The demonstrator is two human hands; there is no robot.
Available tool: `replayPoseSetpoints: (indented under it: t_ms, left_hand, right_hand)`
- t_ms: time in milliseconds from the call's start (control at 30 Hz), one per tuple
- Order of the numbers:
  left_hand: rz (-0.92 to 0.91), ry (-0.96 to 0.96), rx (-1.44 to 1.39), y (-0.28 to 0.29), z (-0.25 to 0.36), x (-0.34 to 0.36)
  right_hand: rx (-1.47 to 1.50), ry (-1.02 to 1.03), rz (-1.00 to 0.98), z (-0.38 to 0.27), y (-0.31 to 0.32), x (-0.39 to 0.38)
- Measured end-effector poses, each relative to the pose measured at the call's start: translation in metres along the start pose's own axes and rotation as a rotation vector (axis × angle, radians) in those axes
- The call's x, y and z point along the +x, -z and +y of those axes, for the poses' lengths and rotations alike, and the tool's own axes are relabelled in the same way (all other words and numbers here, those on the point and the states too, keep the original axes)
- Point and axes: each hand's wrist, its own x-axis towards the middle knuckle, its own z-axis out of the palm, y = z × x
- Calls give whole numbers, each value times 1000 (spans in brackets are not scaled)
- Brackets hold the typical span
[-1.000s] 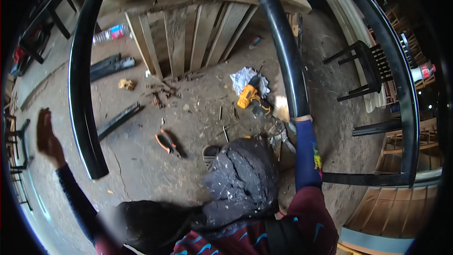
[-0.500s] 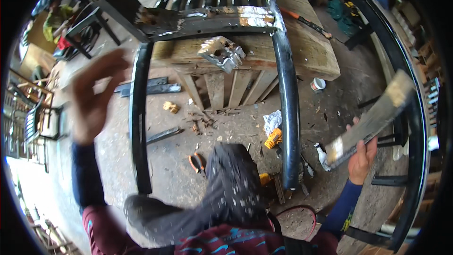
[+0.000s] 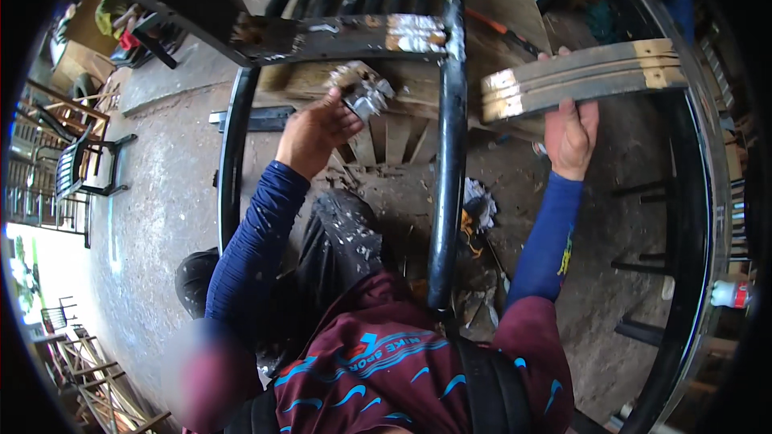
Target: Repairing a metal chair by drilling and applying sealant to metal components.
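My right hand (image 3: 571, 133) grips a curved dark wooden slat (image 3: 583, 78) from below, its fingers showing at both long edges. The slat has bare wood ends, with white smears on the left one. My left hand (image 3: 320, 130) reaches to a jagged scrap (image 3: 359, 88) smeared with silvery-white paste, its fingers apart and touching or very near the edge; what lies under the fingertips is hidden. That scrap rests on a thick wooden block (image 3: 301, 84). Above it runs the black chair frame's crossbar (image 3: 338, 36), with white smears near its right joint.
Black frame legs stand on both sides of my arms, the right leg (image 3: 448, 193) between them. An orange-and-black tool (image 3: 498, 26) lies on the block. Another dark frame (image 3: 691, 193) curves along the right. Chairs (image 3: 84, 161) stand far left; a crumpled rag (image 3: 480, 202) lies on the floor.
My left hand has swung in from the left to the smeared scrap. My right hand has raised the slat toward the block and turned it nearly level. The whole view has shifted.
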Motion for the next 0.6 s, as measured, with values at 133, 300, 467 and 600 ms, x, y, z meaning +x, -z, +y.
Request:
replayPoseSetpoints:
  t_ms: [133, 300, 467, 600]
  left_hand:
    - [-36, -53, -30, 1, 1, -5]
    - [40, -64, 90, -13, 1, -6]
    - [53, -743, 671, -48, -3, -78]
    - [-547, -549, 386, -164, 7, -82]
  right_hand:
    - [100, -89, 95, -2, 22, -12]
    - [133, -287, 192, 8, 62, -44]
    - [-65, -174, 188, -39, 45, -50]
    - [-148, -29, -295, -91, -36, -6]
